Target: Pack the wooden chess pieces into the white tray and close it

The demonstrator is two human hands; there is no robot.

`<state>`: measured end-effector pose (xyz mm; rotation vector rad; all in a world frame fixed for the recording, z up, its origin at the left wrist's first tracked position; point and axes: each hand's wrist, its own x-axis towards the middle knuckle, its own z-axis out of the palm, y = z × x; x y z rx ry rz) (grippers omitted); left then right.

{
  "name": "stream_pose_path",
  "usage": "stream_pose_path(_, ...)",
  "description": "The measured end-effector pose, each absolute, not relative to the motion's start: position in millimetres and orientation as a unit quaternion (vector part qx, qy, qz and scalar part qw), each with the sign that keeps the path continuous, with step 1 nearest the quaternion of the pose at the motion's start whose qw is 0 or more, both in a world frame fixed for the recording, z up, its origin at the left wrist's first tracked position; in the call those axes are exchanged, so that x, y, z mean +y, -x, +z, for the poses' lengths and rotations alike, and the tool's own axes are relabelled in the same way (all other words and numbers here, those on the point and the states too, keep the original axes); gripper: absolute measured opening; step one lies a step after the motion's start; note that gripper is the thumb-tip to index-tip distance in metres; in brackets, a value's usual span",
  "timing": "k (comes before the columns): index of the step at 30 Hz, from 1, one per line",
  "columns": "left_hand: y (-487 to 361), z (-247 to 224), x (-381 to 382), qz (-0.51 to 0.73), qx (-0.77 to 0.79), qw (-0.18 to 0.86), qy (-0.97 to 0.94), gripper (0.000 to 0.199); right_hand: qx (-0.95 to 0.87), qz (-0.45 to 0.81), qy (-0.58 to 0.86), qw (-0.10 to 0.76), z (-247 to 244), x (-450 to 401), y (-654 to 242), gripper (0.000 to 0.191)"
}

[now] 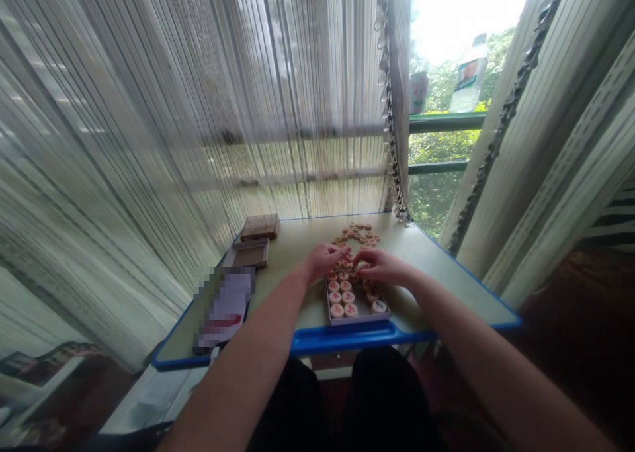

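A shallow open box (357, 320) stands near the table's front edge. Round Chinese chess pieces (336, 298) with red characters fill its left side in paired rows, and a piece with a dark character (378, 307) sits at its front right corner. My left hand (325, 260) is over the far left end of the box, fingers bent together; what they hold is hidden. My right hand (380, 267) reaches over the far right part with fingers curled down around a Chinese chess piece, partly covered by the fingers. Loose pieces (360, 227) lie scattered beyond both hands.
A pale table (292, 240) with a blue rim carries a wooden box (260, 226), an open box lid (251, 252) and a partly blurred phone-like item (228, 306) on the left. String curtains (297, 94) hang behind. A bottle (469, 78) and a can (419, 92) stand on the window rail.
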<state>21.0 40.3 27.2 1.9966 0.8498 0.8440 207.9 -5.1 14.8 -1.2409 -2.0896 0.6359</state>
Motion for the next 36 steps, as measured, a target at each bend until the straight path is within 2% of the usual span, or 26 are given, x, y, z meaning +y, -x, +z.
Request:
stream_pose_path(9,-23.8,19.8,48.6,0.318,0.371,0.336,-0.805,0.045,-0.820,0.185,0.485,0.242,19.8,-6.6,-207.0,0.024)
stream_pose_path(27,-22.4,19.9,45.4,0.315,0.366,0.271,-0.832,0.049,-0.834,0.124,0.491,0.219,23.2,-12.7,-198.1,0.022)
stream_pose_path(36,-23.6,16.0,49.9,0.328,0.390,0.240,-0.826,0.031,-0.827,0.136,0.495,0.230,25.7,-13.7,-199.9,0.027)
